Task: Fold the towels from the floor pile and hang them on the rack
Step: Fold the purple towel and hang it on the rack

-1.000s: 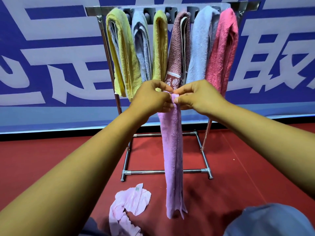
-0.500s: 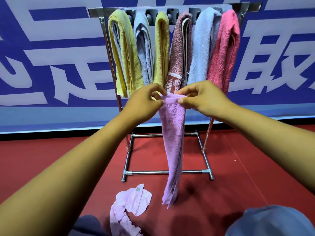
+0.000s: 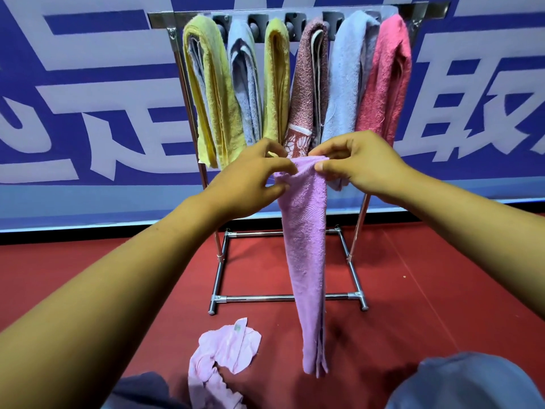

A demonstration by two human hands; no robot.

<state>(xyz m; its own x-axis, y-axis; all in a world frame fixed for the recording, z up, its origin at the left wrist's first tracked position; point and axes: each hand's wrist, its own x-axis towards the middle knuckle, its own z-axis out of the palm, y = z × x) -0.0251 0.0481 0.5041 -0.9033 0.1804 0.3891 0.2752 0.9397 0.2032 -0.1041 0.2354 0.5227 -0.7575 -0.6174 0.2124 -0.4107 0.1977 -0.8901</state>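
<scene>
Two hands: left hand [image 3: 250, 178] and right hand [image 3: 359, 163] pinch purple towel [image 3: 303, 246] top edge, frame centre
Fingers: curled, gripping cloth
Rack [image 3: 218, 278]: six towels hung, upper centre
Floor: pink towel [image 3: 221, 355], bottom centre

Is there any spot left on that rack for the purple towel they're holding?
Hardly: six towels crowd the rack rail, yellow towel to pink towel, touching or nearly so. The widest slit lies between the second yellow towel and the maroon towel. Red floor right of the rack is bare.
</scene>
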